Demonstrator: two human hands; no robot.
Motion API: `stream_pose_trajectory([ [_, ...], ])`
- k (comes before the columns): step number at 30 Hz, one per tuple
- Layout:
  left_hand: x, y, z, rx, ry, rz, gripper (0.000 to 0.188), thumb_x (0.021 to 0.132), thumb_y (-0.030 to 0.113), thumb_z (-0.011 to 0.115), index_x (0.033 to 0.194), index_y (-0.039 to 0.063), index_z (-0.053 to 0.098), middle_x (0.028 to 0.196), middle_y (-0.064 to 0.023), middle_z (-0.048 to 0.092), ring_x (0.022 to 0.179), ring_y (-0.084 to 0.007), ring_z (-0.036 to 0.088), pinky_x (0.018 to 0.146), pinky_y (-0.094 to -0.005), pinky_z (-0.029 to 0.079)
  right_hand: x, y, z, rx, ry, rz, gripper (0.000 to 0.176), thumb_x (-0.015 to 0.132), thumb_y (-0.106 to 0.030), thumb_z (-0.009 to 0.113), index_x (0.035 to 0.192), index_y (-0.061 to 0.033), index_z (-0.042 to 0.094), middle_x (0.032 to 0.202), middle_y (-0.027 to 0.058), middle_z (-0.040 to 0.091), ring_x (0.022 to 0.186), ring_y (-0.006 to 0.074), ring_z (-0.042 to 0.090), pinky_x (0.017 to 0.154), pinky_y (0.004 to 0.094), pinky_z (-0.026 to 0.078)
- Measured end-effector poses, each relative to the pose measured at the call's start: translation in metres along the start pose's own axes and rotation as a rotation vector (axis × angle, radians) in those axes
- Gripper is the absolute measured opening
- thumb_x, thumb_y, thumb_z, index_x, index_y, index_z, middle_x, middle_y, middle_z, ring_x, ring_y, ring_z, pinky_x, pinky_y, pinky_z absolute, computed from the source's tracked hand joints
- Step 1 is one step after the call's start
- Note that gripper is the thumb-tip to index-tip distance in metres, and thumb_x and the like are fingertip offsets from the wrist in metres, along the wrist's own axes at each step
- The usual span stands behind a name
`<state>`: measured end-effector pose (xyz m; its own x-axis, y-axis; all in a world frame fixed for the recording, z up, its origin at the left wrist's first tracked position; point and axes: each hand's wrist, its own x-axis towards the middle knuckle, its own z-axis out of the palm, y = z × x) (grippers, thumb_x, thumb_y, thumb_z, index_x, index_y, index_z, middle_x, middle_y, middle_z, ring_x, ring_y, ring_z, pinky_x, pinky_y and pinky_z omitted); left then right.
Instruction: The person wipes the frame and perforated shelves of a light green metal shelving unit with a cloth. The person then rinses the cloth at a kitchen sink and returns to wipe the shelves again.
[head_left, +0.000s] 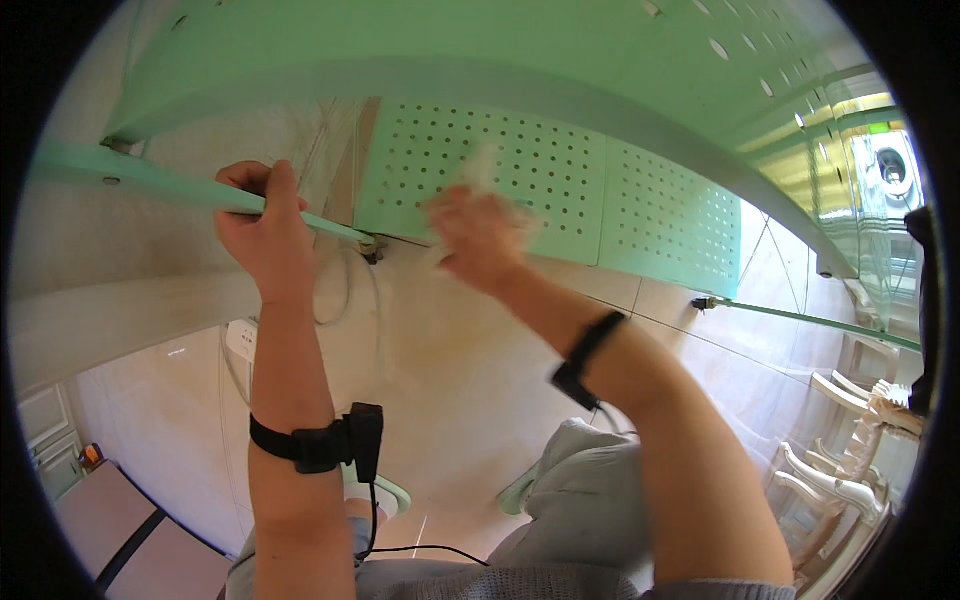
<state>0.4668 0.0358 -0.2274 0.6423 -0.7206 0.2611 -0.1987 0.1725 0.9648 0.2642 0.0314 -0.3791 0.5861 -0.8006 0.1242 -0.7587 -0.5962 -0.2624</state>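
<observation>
My left hand (274, 217) is closed around a light green metal post (172, 187) of a shelving rack, thumb on one side and fingers on the other. A dark caster (369, 250) sits at the post's lower end. My right hand (480, 232) is blurred by motion over the perforated lower shelf (555, 176), left of the seam between its two panels. Just beyond its fingers is a pale smear; whether the hand holds something cannot be made out. Above both hands the solid edge of the upper green shelf (465, 75) curves across the view.
A second caster (701, 304) and post (810, 322) stand at the right. White carved chair legs (832, 480) are stacked there. At left are a wall socket (241, 339) with a cable and a pinkish padded surface (112, 510). Green slippers (517, 491) show on the tiled floor (420, 360).
</observation>
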Motion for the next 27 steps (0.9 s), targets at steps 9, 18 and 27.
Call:
stream_pose_trajectory([
  [9, 0.003, -0.003, -0.006, 0.12, -0.038, 0.005, 0.013, 0.08, 0.003, 0.063, 0.079, 0.004, 0.049, 0.064, -0.0025, 0.052, 0.053, -0.011, 0.051, 0.051, -0.0264, 0.043, -0.102, 0.115, -0.052, -0.016, -0.134, 0.047, 0.035, 0.08, -0.012, 0.059, 0.115, -0.0129, 0.057, 0.12, 0.012, 0.052, 0.112, 0.0309, 0.051, 0.092, 0.0512, 0.041],
  [18, 0.005, -0.011, -0.007, 0.077, 0.028, 0.084, 0.013, 0.081, 0.004, 0.063, 0.08, 0.004, 0.05, 0.066, -0.002, 0.049, 0.054, -0.0097, 0.048, 0.053, -0.0245, 0.041, -0.127, 0.111, -0.056, -0.245, -0.186, 0.232, 0.068, 0.075, -0.01, 0.062, 0.138, -0.0094, 0.036, 0.14, 0.0154, 0.035, 0.131, 0.0363, 0.033, 0.108, 0.05, 0.026],
  [27, 0.02, -0.026, -0.023, 0.178, -0.097, 0.134, 0.013, 0.083, 0.005, 0.063, 0.081, 0.005, 0.05, 0.066, -0.0019, 0.049, 0.057, -0.0098, 0.048, 0.055, -0.0254, 0.039, -0.127, 0.132, -0.044, -0.295, -0.109, -0.019, 0.067, 0.075, -0.009, 0.059, 0.139, -0.011, 0.038, 0.144, 0.0114, 0.038, 0.133, 0.0273, 0.036, 0.109, 0.0483, 0.028],
])
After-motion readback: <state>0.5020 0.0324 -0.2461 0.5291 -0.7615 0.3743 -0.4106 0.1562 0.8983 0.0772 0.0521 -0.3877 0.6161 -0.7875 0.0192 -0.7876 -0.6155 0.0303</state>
